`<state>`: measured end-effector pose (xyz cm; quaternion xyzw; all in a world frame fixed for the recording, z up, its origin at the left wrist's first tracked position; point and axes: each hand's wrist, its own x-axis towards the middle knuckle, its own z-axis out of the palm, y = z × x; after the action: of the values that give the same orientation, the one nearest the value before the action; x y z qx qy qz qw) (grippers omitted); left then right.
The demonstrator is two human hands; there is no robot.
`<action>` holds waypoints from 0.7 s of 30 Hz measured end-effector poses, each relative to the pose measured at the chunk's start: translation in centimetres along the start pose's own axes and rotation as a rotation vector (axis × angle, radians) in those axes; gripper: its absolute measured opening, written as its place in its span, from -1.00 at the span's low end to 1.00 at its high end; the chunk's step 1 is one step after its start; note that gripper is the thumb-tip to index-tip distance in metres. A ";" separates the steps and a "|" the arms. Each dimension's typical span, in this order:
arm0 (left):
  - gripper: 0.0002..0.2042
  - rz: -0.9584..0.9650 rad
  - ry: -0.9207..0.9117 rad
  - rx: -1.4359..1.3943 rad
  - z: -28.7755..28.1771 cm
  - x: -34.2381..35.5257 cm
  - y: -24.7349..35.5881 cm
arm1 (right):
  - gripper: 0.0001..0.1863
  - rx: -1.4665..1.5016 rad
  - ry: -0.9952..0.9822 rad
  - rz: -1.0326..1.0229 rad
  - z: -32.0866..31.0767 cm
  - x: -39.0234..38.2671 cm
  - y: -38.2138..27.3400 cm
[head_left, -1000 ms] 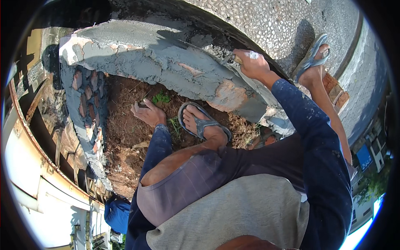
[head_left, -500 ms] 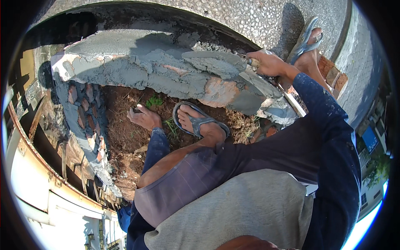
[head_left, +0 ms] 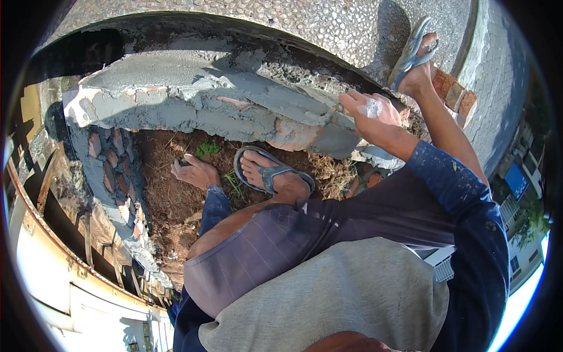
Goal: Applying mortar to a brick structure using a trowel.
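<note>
Head view: we grip a long, flat grey metal trowel in our right hand, the nearer one; its blade points left, lengthwise along the orange brick wall ahead of our loosely spread left hand. Rough grey mortar coats most bricks.

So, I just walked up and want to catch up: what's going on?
A person's right hand grips a trowel, its blade against the grey mortar on a low wall. The left hand is over the soil, near a small green plant. A reddish patch shows through the mortar.
</note>
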<state>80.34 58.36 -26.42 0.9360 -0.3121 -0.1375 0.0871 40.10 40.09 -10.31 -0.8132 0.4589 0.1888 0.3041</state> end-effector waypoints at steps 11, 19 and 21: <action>-0.36 0.001 0.019 -0.051 -0.1 0.0 0.3 | -0.63 0.003 0.086 0.101 2.1 -4.6 4.2; -0.34 0.002 -0.003 -0.060 -0.3 0.0 0.1 | -0.77 -0.044 -0.024 0.119 1.1 -8.5 1.3; -0.35 -0.001 0.006 -0.046 -0.3 0.0 0.2 | -0.77 -0.048 -0.062 0.135 0.3 -9.4 2.2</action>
<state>80.31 58.25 -26.13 0.9344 -0.3079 -0.1421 0.1094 33.44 45.44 -5.73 -0.7810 0.4985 0.2451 0.2854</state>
